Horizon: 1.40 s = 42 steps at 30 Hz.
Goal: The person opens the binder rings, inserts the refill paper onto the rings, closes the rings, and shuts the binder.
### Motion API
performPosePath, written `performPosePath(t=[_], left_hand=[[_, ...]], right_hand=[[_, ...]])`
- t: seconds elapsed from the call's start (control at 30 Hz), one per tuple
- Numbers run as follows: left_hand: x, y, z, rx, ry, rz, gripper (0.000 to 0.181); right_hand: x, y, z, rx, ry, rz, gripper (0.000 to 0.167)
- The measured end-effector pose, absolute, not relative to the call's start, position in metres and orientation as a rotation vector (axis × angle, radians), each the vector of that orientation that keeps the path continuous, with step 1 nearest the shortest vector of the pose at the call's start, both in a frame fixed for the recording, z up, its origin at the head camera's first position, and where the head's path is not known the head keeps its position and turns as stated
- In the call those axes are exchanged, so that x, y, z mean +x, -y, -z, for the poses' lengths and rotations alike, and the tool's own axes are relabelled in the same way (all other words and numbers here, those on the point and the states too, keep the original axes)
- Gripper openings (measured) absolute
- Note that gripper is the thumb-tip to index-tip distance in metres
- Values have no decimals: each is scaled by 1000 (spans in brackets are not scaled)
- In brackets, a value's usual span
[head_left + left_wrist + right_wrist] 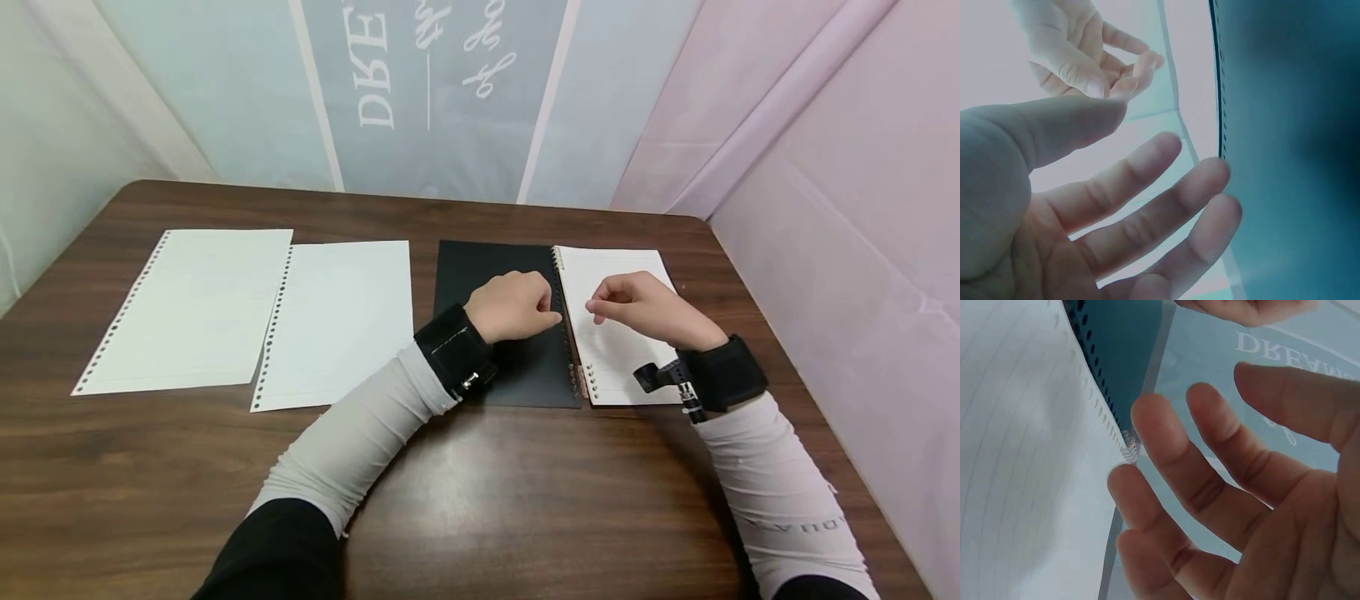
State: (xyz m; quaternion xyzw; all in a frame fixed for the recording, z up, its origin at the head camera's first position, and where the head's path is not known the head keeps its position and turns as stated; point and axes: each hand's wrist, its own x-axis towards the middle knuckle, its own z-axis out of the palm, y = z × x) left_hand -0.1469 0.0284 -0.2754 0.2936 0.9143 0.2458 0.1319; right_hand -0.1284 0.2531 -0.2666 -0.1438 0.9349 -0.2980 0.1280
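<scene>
A ring-bound notebook lies unfolded on the table, its black cover (532,367) on the left and lined white pages (622,367) on the right. Over the black cover hovers my left hand (512,307), its fingers relaxed and holding nothing; the left wrist view shows them apart, fingers (1138,228). My right hand (645,308) is above the white pages, its fingers loosely bent with nothing between them. In the right wrist view the binding rings (1129,447) show beyond the fingertips. The two hands do not touch.
Two loose sheets with punched left edges, one at far left (187,308) and one beside it (345,317), lie left of the notebook and overlap slightly. The brown table (525,500) has a printed curtain (450,150) behind it and a pale wall covering at the right.
</scene>
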Motion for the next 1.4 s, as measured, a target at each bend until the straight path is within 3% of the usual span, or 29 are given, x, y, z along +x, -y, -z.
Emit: performPosePath(t=[0.7,0.97,1.4], left_hand=[[-196,-35,261,756,-2695,-841,51],[-225,-38,282,627,-2616,-1267,30],[-249,-60,298,493,-2641,-1483,23]], right_hand=[[-167,-238,265,-267,-2762,1105,24],[-186,-233,265,-167,-2822,1139,24],[-215,-227,268,-17,-2819,1269,28]])
